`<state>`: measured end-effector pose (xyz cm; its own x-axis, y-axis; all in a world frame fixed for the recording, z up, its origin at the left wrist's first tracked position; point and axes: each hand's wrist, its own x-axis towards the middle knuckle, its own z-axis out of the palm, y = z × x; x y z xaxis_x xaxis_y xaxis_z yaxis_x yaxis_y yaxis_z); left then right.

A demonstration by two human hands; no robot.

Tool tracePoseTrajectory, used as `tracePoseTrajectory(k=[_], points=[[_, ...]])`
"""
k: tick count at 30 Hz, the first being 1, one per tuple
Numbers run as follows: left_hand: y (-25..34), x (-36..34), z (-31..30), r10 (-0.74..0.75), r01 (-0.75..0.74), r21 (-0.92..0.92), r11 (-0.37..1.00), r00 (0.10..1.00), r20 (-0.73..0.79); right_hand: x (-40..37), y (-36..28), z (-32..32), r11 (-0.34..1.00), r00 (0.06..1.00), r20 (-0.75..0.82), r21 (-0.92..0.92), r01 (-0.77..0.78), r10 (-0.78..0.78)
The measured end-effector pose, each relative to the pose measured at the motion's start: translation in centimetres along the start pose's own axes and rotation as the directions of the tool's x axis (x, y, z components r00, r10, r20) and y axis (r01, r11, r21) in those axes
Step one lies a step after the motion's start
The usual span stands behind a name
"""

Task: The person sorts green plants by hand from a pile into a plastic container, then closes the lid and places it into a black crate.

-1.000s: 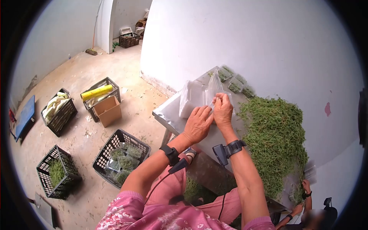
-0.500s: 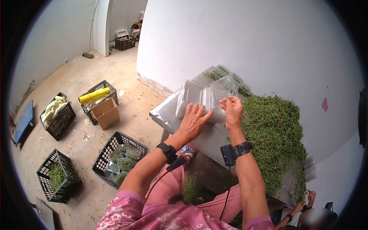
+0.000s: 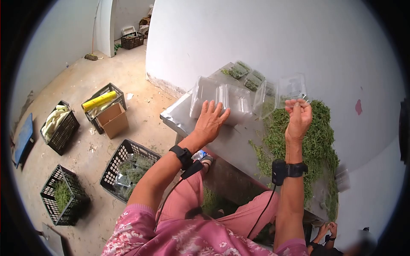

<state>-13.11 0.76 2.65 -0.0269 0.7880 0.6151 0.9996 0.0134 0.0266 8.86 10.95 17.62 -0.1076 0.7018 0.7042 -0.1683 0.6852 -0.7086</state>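
Observation:
My left hand (image 3: 210, 122) lies with its fingers spread on a stack of clear plastic containers (image 3: 208, 96) on the metal table (image 3: 213, 143). To the right of the stack, my right hand (image 3: 298, 116) pinches the near edge of an opened clear container (image 3: 269, 99), whose other half stretches out toward the wall. Below and around that hand spreads a big heap of green leafy stems (image 3: 316, 141). Beyond the stack, filled containers of greens (image 3: 252, 80) sit at the table's far end.
Floor crates at the left hold white vegetables (image 3: 56, 120), a yellow roll (image 3: 99, 101) with a cardboard box (image 3: 113, 120), bagged greens (image 3: 132, 170) and loose greens (image 3: 62, 196). Another person's hands (image 3: 329, 229) show at the lower right.
My right hand has moved right, away from the stack, with the container now spread open. My left hand stays on the stack. The view has shifted slightly.

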Motion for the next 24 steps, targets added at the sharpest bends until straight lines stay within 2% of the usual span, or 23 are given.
tracePoseTrajectory(k=[4, 5, 7, 10, 13, 16, 19, 22, 23, 24], points=[[1.3, -1.2, 0.3, -0.07, 0.061, -0.081, 0.995, 0.99, -0.122, -4.1, -0.4, 0.0, 0.977, 0.994, 0.106, -0.212, 0.016, 0.007], [1.9, -1.8, 0.4, -0.083, 0.057, -0.235, 0.97, 0.991, -0.103, -5.3, 0.0, 0.3, 0.973, 0.993, 0.117, -0.23, 0.011, 0.017], [3.3, -3.4, 0.6, -0.1, 0.056, -0.522, 0.851, 0.993, -0.056, -7.8, 1.4, 0.8, 0.965, 0.99, 0.137, -0.263, -0.002, 0.039], [5.5, -5.4, 1.2, -0.098, 0.191, -0.787, 0.587, 0.981, 0.164, -10.9, 3.2, 1.5, 0.923, 0.968, 0.229, -0.384, -0.008, 0.103], [7.2, -6.2, 2.2, -0.074, 0.273, -0.848, 0.454, 0.96, 0.27, -12.7, 4.4, 2.7, 0.913, 0.968, 0.241, -0.407, 0.038, 0.067], [8.3, -5.7, 3.1, -0.11, 0.24, -0.921, 0.307, 0.97, 0.216, -13.7, 4.0, 4.0, 0.923, 0.968, 0.24, -0.385, 0.024, 0.075], [9.1, -4.3, 3.6, -0.174, 0.07, -0.974, 0.216, 0.984, 0.032, -14.5, 3.1, 5.1, 0.909, 0.969, 0.246, -0.412, 0.07, 0.036], [9.3, -4.7, 5.5, -0.356, 0.316, -0.899, 0.304, 0.913, 0.2, -15.4, 3.3, 5.8, 0.927, 0.96, 0.276, -0.368, 0.068, 0.039], [10.0, -4.8, 6.2, -0.513, 0.368, -0.904, 0.216, 0.831, 0.215, -15.7, 3.3, 5.9, 0.937, 0.954, 0.294, -0.346, 0.055, 0.052], [10.1, -5.1, 6.9, -0.483, 0.339, -0.916, 0.214, 0.852, 0.203, -15.9, 3.2, 5.9, 0.941, 0.945, 0.323, -0.333, 0.069, 0.046]])
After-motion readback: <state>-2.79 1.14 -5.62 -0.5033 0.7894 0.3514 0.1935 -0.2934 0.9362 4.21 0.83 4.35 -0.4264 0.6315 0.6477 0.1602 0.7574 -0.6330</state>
